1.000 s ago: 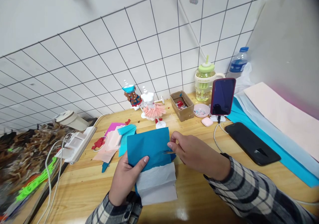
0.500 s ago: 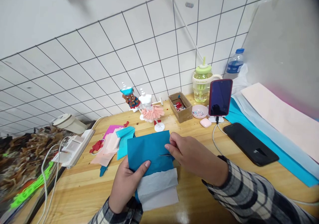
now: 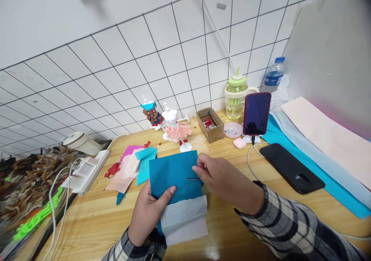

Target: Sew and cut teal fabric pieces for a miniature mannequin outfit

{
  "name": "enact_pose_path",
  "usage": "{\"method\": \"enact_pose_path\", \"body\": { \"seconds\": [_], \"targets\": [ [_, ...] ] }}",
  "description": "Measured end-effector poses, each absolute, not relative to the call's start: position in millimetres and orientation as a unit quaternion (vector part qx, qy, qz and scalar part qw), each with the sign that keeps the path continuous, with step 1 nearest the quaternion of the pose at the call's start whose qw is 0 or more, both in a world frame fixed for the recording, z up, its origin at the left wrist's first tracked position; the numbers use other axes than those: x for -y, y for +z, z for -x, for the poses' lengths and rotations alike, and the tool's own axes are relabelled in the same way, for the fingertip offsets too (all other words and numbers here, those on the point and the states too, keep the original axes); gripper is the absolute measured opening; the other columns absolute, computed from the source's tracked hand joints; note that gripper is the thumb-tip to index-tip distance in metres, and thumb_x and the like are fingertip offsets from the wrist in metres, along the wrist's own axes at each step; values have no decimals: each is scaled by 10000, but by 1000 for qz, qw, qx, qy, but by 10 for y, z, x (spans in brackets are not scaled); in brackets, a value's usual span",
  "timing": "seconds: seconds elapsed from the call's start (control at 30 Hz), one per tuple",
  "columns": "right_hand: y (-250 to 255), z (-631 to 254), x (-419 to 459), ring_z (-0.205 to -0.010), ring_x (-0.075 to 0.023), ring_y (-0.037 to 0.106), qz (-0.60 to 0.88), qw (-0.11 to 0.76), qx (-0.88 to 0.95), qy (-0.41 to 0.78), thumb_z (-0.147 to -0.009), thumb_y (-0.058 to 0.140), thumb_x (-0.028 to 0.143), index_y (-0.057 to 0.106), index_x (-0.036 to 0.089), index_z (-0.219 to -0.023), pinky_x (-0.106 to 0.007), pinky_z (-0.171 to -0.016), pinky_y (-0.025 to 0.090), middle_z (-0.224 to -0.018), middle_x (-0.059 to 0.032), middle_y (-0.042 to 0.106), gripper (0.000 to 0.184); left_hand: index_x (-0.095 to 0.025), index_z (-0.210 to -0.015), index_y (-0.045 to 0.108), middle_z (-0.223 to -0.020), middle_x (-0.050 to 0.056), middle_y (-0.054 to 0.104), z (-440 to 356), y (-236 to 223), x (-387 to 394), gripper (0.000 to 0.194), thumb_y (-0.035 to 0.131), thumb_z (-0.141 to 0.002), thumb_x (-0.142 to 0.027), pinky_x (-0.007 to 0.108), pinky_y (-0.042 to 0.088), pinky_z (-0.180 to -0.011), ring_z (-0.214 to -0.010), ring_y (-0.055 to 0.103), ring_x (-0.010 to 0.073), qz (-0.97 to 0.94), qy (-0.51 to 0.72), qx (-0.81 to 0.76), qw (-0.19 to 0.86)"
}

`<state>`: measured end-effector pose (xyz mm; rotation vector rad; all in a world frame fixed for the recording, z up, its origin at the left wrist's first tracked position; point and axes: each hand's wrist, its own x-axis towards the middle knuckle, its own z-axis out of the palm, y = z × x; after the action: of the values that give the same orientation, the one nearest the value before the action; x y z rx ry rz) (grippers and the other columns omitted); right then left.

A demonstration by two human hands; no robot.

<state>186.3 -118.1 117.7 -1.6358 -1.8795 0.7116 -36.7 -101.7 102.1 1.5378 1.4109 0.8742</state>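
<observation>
My left hand (image 3: 148, 210) grips the lower left edge of a folded teal paper (image 3: 173, 174), thumb on top, with a pale grey-white sheet (image 3: 185, 219) folded under it. My right hand (image 3: 226, 181) is closed on small scissors (image 3: 191, 179) whose thin blades lie across the teal paper's right side. Both sleeves are plaid. The paper is held just above the wooden table (image 3: 87, 226).
Paper scraps in pink, teal and red (image 3: 131, 164) lie left. Two small dress-form figures (image 3: 173, 127), a cardboard box (image 3: 210, 124), a green bottle (image 3: 236, 96), a propped phone (image 3: 256, 114), a flat phone (image 3: 292, 168) and large paper sheets (image 3: 327, 145) stand behind and right. A power strip (image 3: 87, 172) sits left.
The scissor blades have moved a little further left into the teal paper. The view shifted slightly; both hands keep their grips.
</observation>
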Motion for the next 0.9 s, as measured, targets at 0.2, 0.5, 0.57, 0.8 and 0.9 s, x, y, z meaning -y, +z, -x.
{"method": "enact_pose_path", "body": {
  "seconds": [0.2,0.5,0.57,0.8,0.9],
  "targets": [
    [1208,-1853,1227,-566,-101,418,607,268,699,266,-943,393,392,435,214,-795,-247,-524,195,-624,43,521,235,-117,-1042,588,-1036,123,714,355,1002,1039,484,726,-705,-435,368,561,-800,-894,679,262,-621,340,-566,421],
    [1173,-1826,1195,-548,-113,418,617,230,715,234,-947,371,406,443,223,-824,-250,-511,186,-607,37,508,233,-129,-1084,587,-1073,124,711,340,947,1080,482,718,-720,-418,377,562,-815,-929,681,278,-624,329,-556,439],
    [1166,-1833,1191,-546,-114,420,618,226,718,227,-946,375,406,444,225,-825,-252,-511,183,-608,38,510,228,-127,-1096,582,-1087,128,707,335,952,1080,494,717,-720,-418,384,562,-819,-936,680,282,-623,329,-554,443],
    [1194,-1820,1223,-587,-118,481,614,225,720,233,-948,380,405,449,216,-808,-254,-522,196,-635,27,548,245,-139,-1116,589,-1129,125,695,302,948,1104,495,719,-720,-405,394,564,-829,-947,684,291,-620,330,-543,459],
    [1212,-1810,1224,-592,-121,497,617,220,720,229,-953,372,400,456,213,-823,-259,-521,195,-641,22,558,242,-141,-1122,597,-1130,127,695,281,944,1122,491,717,-724,-403,393,563,-836,-951,684,292,-618,329,-543,464]
  ]
}}
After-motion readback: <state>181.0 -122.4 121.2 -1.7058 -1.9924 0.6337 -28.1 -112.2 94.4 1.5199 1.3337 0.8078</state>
